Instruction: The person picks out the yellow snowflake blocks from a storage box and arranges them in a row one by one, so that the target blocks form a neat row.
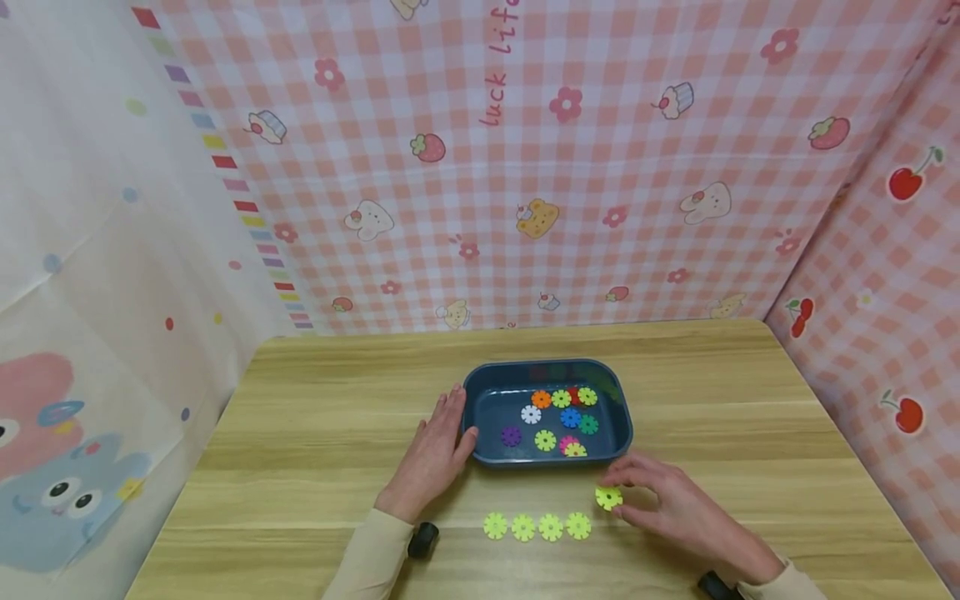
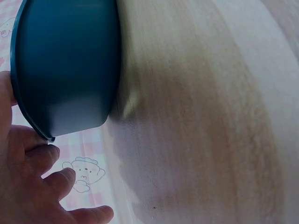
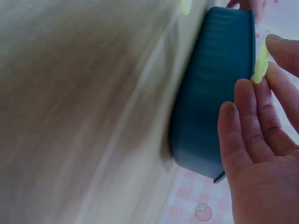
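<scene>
My right hand pinches a yellow-green snowflake disc between thumb and fingers, just above the table near the tray's front right corner. In the right wrist view the held disc shows edge-on at the fingertips, with the other fingers extended. My left hand rests against the left end of the dark blue tray, fingers fairly straight along its rim. Several yellow-green discs lie in a row before the tray. Inside it are a purple disc, a white disc, a blue disc and others.
The wooden table extends on both sides of the tray. A pink checked cloth hangs behind it, with more printed cloth at both sides. Each wrist bears a small black camera, the left camera near the row's left end.
</scene>
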The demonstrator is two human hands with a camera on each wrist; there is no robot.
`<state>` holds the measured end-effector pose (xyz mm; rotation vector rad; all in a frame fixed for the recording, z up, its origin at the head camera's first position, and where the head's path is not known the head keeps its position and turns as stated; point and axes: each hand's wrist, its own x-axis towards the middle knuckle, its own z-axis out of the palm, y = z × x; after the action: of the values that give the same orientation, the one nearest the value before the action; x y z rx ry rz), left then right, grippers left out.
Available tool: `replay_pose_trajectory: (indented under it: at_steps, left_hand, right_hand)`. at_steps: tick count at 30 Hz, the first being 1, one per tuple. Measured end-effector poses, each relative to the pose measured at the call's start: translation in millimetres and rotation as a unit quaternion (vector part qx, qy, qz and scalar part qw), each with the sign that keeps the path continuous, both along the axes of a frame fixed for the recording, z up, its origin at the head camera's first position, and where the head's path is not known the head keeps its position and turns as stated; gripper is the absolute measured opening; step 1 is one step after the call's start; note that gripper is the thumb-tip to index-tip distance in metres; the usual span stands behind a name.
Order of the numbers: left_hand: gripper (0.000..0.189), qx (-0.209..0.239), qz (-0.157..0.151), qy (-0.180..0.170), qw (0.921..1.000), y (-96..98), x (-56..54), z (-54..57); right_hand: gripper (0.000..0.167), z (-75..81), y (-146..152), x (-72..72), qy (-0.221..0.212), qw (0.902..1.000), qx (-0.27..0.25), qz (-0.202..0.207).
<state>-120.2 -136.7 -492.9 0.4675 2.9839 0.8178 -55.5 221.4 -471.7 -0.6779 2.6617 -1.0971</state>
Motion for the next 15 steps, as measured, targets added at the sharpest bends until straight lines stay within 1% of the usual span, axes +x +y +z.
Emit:
replay_pose_trajectory:
  at_steps: [10, 15]
  left_hand:
    - [0.067, -0.003, -0.002, 0.005, 1.0000, -0.8, 0.7, -1.2]
    - [0.067, -0.002, -0.004, 0.004, 1.0000, -0.7, 0.4, -0.6]
  right_hand:
    - [0.025, -12.4, 3.4, 2.3, 0.011, 0.9998, 0.005, 0.018]
    - [0.025, -16.7, 3.9, 1.3, 0.000, 0.9997, 0.005, 0.022]
